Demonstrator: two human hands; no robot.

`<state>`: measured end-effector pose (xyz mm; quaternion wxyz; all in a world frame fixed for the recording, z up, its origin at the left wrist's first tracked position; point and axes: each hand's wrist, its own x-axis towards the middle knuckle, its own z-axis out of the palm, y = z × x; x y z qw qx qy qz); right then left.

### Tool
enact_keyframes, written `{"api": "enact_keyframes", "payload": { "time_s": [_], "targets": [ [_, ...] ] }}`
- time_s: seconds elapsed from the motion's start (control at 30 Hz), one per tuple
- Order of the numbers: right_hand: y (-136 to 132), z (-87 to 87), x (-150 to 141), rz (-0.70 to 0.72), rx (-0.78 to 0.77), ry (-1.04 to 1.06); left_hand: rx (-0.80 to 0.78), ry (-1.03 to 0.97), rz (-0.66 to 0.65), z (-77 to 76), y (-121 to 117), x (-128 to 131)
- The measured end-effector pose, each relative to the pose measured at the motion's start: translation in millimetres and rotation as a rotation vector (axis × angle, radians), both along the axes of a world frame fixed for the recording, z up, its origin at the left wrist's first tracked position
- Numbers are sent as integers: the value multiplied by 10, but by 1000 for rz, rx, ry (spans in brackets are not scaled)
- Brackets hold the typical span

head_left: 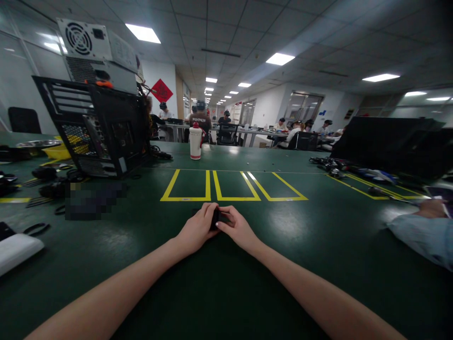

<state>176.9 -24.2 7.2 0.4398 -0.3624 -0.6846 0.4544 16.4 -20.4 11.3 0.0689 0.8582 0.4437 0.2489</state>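
Note:
Both hands meet over the middle of the green table [226, 283], around a small black object [214, 220] whose kind I cannot make out. My left hand [198, 227] wraps over its left side with the fingers bent, hiding much of it. On the right side, my right hand [238, 227] pinches it between thumb and fingers. Just beyond the hands, yellow tape [186, 199] marks out three frames on the tabletop.
An open black computer case [106, 127] with a power supply [88, 42] on top stands at left. A white bottle [195, 141] is at the back. Tools and a dark monitor [385, 146] lie right, near another person's sleeve [421, 231]. A white object [19, 250] sits near left.

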Motion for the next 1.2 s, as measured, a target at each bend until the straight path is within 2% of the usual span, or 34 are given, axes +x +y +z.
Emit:
{"api": "enact_keyframes", "payload": {
  "time_s": [0.33, 0.5, 0.77, 0.97, 1.2],
  "targets": [
    [-17, -3, 4, -21, 50, 11, 17, 1, 21, -14, 12, 9],
    [15, -22, 3, -27, 34, -32, 11, -3, 12, -13, 14, 5],
    [-11, -32, -7, 14, 22, 39, 12, 1, 16, -17, 21, -5],
    [-8, -4, -5, -20, 33, 0, 8, 4, 16, -9, 12, -7],
    [17, -63, -15, -14, 82, 7, 4, 18, 19, 8, 11, 5]
  ]
}}
